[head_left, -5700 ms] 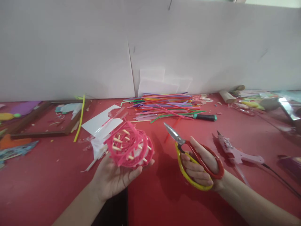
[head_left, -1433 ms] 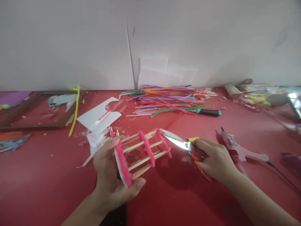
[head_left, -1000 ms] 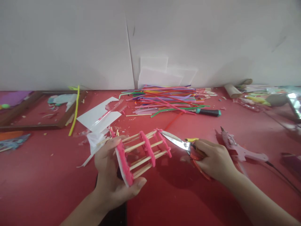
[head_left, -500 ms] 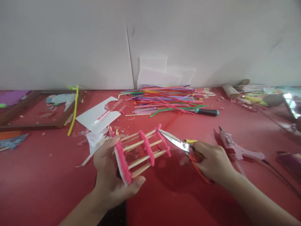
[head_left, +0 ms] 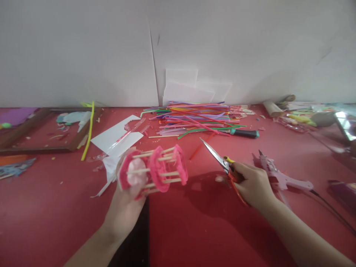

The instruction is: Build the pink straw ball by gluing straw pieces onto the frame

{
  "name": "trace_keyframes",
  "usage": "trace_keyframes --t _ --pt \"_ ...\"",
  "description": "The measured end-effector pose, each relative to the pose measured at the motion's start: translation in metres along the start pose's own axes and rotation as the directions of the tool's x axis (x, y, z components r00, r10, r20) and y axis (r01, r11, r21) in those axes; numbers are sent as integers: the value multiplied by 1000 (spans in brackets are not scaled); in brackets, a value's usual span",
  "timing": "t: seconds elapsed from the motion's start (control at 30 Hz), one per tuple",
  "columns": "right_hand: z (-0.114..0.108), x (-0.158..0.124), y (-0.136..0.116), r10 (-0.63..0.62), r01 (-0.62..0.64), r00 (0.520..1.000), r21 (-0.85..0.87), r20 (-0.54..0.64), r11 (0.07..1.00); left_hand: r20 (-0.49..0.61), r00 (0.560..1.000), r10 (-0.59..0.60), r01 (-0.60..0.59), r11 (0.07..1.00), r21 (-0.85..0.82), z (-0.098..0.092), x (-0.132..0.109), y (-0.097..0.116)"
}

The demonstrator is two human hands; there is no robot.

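One pink frame (head_left: 154,167) (three rings (head_left: 181,168)) gripped by left hand (head_left: 126,204); one scissors (head_left: 219,160) clasped in right hand (head_left: 254,183).

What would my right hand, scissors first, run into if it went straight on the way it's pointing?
Probably the near edge of the pile of coloured strips, reached first by the scissors in your right hand. Depth is unclear, so they could pass above it.
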State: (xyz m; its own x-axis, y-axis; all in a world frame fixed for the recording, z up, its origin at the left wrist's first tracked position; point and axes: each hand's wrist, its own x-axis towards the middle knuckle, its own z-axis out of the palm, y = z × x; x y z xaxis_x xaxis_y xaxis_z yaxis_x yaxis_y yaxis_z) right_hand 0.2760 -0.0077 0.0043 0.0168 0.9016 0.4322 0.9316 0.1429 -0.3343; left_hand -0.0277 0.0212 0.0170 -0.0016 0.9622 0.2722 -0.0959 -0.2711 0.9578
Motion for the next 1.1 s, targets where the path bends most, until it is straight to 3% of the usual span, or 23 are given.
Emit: trace_keyframes --t 0.07,0.17,0.3,0.43,0.53,0.6,0.7,0.8,0.87,0.97,1.1 --pt "0 0 0 13 -13 999 18 33 1000 87 967 -240 255 934 -252 -1 6 5" --pt "1 -2 -1 2 -3 999 27 37 1000 160 919 -360 392 795 -463 -6 10 4" --pt "1 -2 -2 -11 10 999 37 43 999 201 881 -428 470 741 -480 -13 7 -3" --pt "1 -1 -2 -11 8 998 39 66 999 230 892 -389 451 742 -495 -11 5 -4" --pt "2 -1 -3 -20 16 997 55 77 998 224 885 -409 461 694 -553 -6 5 1" --pt "3 -2 -4 -26 19 996 75 82 997 238 840 -488 523 609 -596 -3 5 4" --pt "3 -3 -5 -13 2 994 103 107 995 345 747 -567 626 427 -653 -1 5 7" --pt "3 -4 -7 -12 -3 991 118 130 993 434 724 -536 648 311 -696 -3 6 8" --pt "3 -5 -8 -38 22 991 130 127 991 429 728 -535 638 297 -711 -4 8 8" --pt "2 -4 -9 -92 76 990 150 107 986 336 729 -596 609 341 -716 -3 10 9" --pt "2 -4 -10 -133 119 987 150 88 982 191 660 -727 617 379 -690 1 9 9"
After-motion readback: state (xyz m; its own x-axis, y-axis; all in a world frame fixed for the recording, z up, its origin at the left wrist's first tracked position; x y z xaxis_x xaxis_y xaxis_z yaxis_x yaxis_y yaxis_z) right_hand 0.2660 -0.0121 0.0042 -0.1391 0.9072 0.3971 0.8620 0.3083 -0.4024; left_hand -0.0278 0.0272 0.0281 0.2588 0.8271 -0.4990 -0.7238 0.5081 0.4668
